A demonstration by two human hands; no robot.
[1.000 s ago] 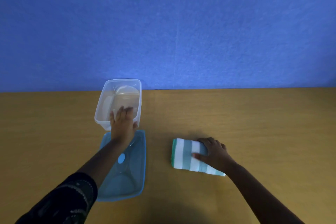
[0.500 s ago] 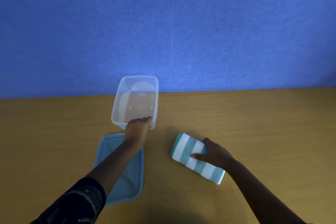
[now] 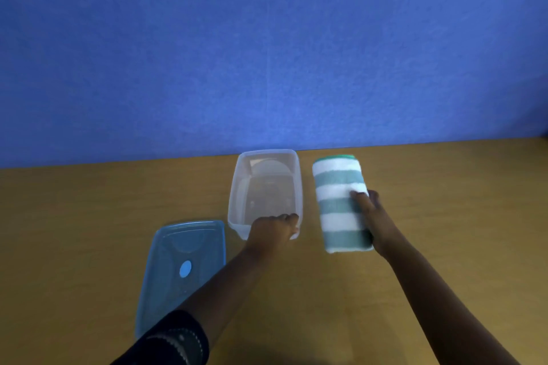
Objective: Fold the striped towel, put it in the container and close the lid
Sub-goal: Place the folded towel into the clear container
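Note:
The striped towel, folded into a thick teal-and-white bundle, is held lengthwise just right of the container by my right hand, which grips its right side. The clear plastic container stands open and holds nothing. My left hand grips its near rim. The blue lid lies flat on the table to the near left of the container, partly under my left forearm.
The wooden table runs across the view and meets a blue wall right behind the container. A dark patterned sleeve covers my left upper arm at the bottom edge.
My left hand has drawn the container to the right, off the lid. My right hand has lifted the folded towel, turned it lengthwise and brought it beside the container.

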